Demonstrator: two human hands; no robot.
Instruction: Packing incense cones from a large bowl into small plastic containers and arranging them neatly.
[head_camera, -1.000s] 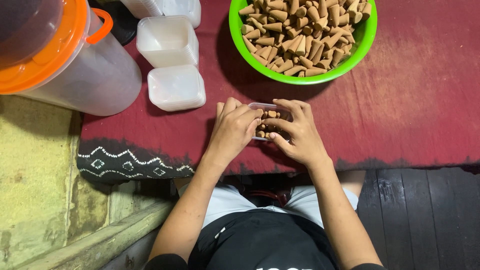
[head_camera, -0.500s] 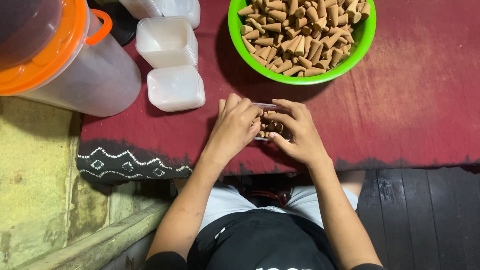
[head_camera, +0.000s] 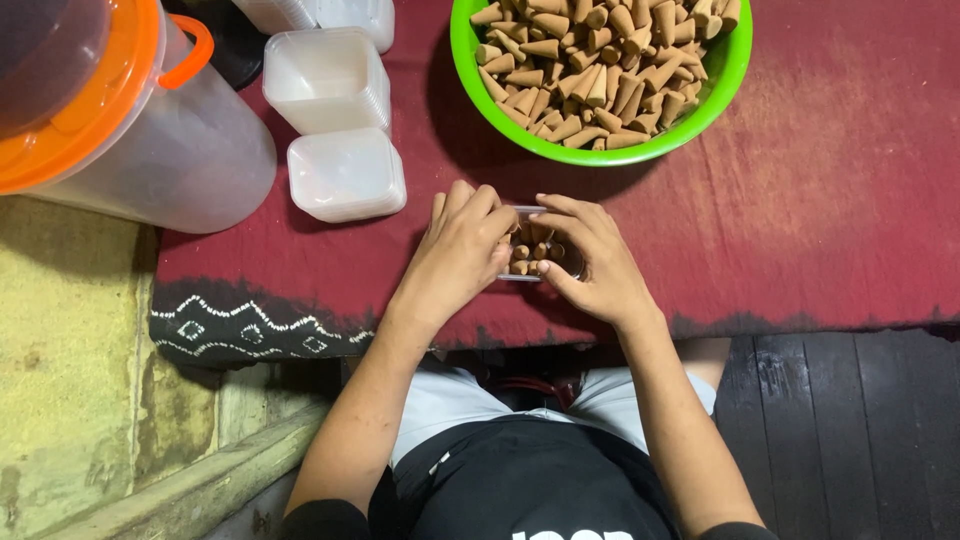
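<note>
A small clear box (head_camera: 540, 255) of brown cones, just below the green bowl (head_camera: 737, 75) (heaped with cones), is gripped by the left hand (head_camera: 460, 250) and right hand (head_camera: 595, 260)

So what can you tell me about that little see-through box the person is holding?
The little box is a small, clear, plastic-looking tray, open on top, with no lid on it. Brown cone-shaped pieces lie packed inside. It sits on the dark red cloth, just below the green bowl of the same cones. The left hand covers its left side and the right hand wraps its right side, fingers curling over the far rim, so only the middle shows.
</note>
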